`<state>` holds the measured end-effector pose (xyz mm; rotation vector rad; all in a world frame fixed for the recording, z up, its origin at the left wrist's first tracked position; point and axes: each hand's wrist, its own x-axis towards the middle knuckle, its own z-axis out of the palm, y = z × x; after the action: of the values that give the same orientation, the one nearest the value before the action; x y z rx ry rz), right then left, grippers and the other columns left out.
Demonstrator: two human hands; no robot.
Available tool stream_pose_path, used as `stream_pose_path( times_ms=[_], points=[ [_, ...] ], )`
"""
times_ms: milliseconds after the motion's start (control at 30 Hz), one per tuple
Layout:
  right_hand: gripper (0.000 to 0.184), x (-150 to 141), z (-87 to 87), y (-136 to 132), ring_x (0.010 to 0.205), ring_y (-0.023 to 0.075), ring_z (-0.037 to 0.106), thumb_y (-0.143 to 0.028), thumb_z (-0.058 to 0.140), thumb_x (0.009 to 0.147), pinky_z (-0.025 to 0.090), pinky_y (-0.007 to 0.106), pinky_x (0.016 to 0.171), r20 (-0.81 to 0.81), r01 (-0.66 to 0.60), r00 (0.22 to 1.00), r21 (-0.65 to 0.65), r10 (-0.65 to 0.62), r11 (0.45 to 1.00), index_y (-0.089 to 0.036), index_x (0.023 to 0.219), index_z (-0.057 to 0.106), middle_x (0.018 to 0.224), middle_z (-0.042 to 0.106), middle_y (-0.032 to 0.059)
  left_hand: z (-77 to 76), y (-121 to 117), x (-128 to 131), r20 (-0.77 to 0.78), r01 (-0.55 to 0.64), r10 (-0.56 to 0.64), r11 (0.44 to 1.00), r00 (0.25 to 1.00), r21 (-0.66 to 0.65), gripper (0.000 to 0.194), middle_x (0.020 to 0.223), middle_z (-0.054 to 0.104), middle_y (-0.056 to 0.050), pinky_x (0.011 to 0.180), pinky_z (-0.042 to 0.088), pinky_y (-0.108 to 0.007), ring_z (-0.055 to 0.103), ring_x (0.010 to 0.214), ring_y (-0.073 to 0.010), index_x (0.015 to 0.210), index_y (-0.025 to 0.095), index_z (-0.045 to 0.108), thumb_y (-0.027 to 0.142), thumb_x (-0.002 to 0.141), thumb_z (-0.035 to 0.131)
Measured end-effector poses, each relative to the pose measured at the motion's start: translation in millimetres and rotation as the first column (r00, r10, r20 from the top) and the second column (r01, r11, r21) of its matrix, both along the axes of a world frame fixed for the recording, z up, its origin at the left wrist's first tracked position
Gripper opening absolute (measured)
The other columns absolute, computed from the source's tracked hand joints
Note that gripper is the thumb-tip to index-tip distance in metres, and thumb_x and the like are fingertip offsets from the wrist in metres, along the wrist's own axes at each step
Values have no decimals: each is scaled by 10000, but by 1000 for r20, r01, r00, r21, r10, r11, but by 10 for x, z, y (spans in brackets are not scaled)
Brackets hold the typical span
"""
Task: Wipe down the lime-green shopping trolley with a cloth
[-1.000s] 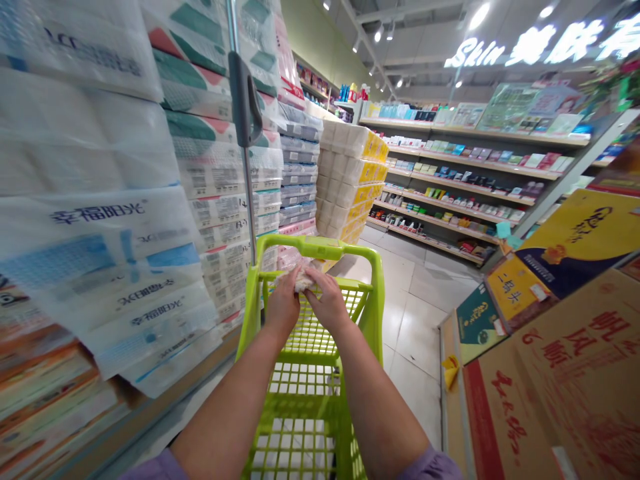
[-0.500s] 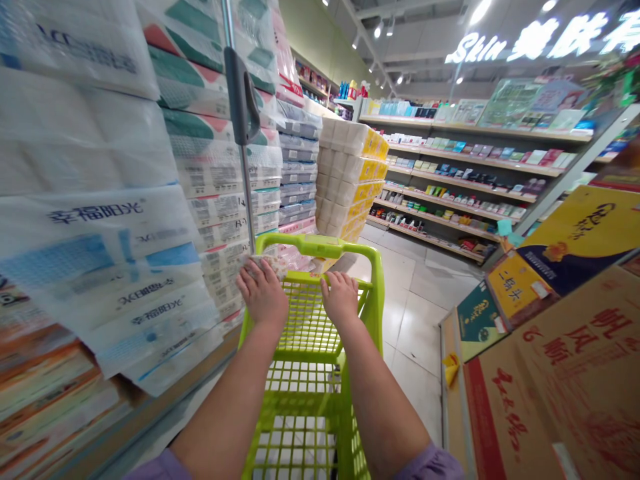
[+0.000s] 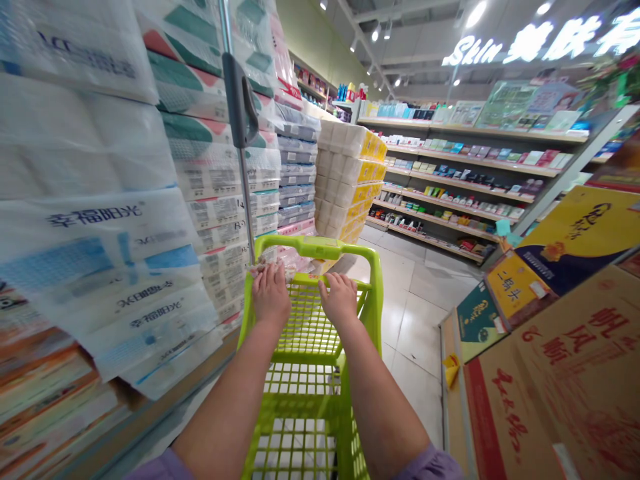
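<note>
A lime-green plastic shopping cart (image 3: 325, 249) stands in front of me, its lattice panel facing my arms. My left hand (image 3: 271, 297) lies over the left part of the cart's near rim. Its fingers are bent over a crumpled, pale patterned wad (image 3: 255, 269), which pokes out beside the fingertips; its material is hard to tell. On the right part of the same rim, my right hand (image 3: 340, 297) has its fingers curled over the edge, thumb on the near side. Beyond the rim, inside the cart, pinkish plastic packaging (image 3: 295, 259) is partly visible.
Stacked paper-roll packs (image 3: 100, 153) rise close on the left, with a metal pole (image 3: 245, 193) before them. More yellow-ended packs (image 3: 345, 177) stand ahead. Cartons (image 3: 565, 360) line the right side. Shelves of small goods (image 3: 465, 157) stand across the tiled floor (image 3: 415, 320).
My hands were together on the wad over the cart; they have parted. The left carried the wad to the rim's left end, then slid slightly right. The right took the rim.
</note>
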<state>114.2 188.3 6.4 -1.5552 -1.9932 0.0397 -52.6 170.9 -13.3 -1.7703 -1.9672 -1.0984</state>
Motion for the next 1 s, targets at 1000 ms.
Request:
stream_pose_path(
  times_ms=[1000],
  points=[
    [375,-47,-2,-16,1196,286,446,-393,486,893,245,436,1033,38,22,999,12,-23,1000,-195,1193,593,1238,602,102,55,-68,188,-134,140,-146,989,980,-55,461,1304,573,-118,1144,230,-515,379,1336,-278,1281,168,532,139,836,416]
  ],
)
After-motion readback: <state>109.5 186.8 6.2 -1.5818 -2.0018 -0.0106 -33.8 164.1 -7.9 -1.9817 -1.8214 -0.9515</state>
